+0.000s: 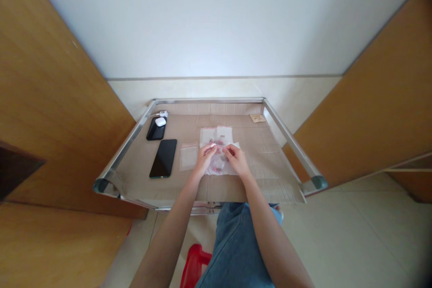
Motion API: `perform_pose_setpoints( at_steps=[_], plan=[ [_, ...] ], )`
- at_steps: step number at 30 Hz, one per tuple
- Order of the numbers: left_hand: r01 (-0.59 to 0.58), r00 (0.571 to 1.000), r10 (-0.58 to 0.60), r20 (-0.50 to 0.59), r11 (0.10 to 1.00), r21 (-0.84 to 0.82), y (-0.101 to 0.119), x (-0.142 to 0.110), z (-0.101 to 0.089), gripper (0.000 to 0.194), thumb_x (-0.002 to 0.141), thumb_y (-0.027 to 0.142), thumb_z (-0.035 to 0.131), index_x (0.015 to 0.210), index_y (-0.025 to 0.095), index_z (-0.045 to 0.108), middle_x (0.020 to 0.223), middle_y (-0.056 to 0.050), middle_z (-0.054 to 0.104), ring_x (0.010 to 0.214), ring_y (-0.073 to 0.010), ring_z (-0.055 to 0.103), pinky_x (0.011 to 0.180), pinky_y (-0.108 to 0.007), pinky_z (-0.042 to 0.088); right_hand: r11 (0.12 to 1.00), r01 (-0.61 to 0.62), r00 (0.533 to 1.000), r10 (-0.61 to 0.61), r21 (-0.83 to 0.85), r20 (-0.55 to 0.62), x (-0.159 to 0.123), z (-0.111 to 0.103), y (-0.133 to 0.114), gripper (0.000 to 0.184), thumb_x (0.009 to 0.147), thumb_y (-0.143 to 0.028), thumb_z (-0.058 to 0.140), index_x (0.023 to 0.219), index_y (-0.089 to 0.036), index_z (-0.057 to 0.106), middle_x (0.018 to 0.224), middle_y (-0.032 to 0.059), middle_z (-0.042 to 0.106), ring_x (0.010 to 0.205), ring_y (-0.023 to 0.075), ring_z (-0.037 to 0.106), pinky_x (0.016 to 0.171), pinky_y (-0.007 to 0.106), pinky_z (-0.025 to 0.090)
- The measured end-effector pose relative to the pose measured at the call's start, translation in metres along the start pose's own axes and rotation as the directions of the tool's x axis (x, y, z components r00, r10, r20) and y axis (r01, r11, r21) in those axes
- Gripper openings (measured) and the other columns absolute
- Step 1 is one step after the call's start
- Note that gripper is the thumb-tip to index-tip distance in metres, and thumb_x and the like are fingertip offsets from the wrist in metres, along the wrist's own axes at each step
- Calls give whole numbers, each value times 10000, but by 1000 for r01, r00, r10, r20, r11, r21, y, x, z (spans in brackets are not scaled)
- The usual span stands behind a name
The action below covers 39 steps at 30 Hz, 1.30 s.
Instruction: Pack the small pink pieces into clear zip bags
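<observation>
Between my two hands is a small clear zip bag (218,162) with small pink and red bits at its bottom. My left hand (204,158) pinches the left end of its top edge. At the right end, my right hand (236,158) has thumb and fingers closed on the same edge. More clear bags (224,132) lie flat beneath and behind, some with small reddish or dark pieces in them. Left of my left hand, a separate stack of flat clear bags (188,157) looks empty. What the small pieces are, I cannot make out.
Cardboard (270,162) lines the metal-framed cart top. A large black phone (163,158) lies at left. Behind it are a smaller phone (155,131), a white earbud case (160,121) and a charger (164,114). A tan paper packet (257,118) sits back right. Metal rails (293,144) edge the sides.
</observation>
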<state>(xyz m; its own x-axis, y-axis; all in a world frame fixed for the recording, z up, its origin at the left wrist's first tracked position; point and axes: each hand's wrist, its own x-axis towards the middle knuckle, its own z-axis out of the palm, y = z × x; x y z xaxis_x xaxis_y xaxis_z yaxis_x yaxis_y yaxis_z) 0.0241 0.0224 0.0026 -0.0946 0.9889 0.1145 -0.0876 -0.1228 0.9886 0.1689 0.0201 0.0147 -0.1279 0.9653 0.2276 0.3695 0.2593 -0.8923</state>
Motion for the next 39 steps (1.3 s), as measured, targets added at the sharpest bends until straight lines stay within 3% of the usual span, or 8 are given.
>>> perform_pose_setpoints(
  at_steps=[4, 13, 20, 31, 39],
  plan=[
    [-47, 998, 45, 40, 997, 67, 0, 0, 0, 217, 626, 338, 734, 753, 166, 696, 793, -51, 701, 763, -187, 640, 731, -294, 490, 1000, 28, 999, -28, -4, 27, 0, 0, 1, 303, 851, -429, 457, 717, -186, 579, 570, -12, 529, 547, 131, 481, 533, 229, 356],
    [-20, 1000, 20, -6, 999, 29, -4, 0, 0, 238, 614, 371, 738, 734, 173, 687, 787, -46, 690, 782, -189, 640, 766, -318, 489, 1000, 23, 999, -23, 5, 28, 1, 1, 2, 327, 834, -462, 478, 718, -185, 606, 585, -1, 562, 552, 137, 506, 532, 232, 374],
    [33, 987, -37, -157, 999, -30, -14, 4, -1, 331, 565, 449, 755, 745, 178, 695, 848, -62, 698, 877, -214, 631, 872, -361, 449, 1000, 3, 999, -3, 14, 32, 1, -1, 1, 368, 854, -452, 427, 710, -172, 617, 568, 9, 555, 536, 137, 501, 520, 233, 372],
    [20, 998, -20, -54, 1000, 2, -7, 3, -2, 299, 657, 467, 685, 741, 180, 701, 780, -41, 702, 793, -202, 635, 776, -319, 465, 999, 7, 1000, -6, 42, -8, 1, -2, -3, 360, 844, -459, 442, 696, -178, 612, 542, -6, 523, 509, 129, 481, 509, 233, 354],
    [-8, 1000, 9, 17, 999, -41, -4, 3, -2, 394, 732, 558, 575, 702, 176, 668, 730, -36, 683, 733, -181, 614, 748, -294, 460, 995, -44, 997, 49, 90, -52, 2, -1, 1, 374, 855, -492, 414, 692, -190, 563, 523, -23, 488, 466, 116, 456, 485, 229, 340]
  ],
)
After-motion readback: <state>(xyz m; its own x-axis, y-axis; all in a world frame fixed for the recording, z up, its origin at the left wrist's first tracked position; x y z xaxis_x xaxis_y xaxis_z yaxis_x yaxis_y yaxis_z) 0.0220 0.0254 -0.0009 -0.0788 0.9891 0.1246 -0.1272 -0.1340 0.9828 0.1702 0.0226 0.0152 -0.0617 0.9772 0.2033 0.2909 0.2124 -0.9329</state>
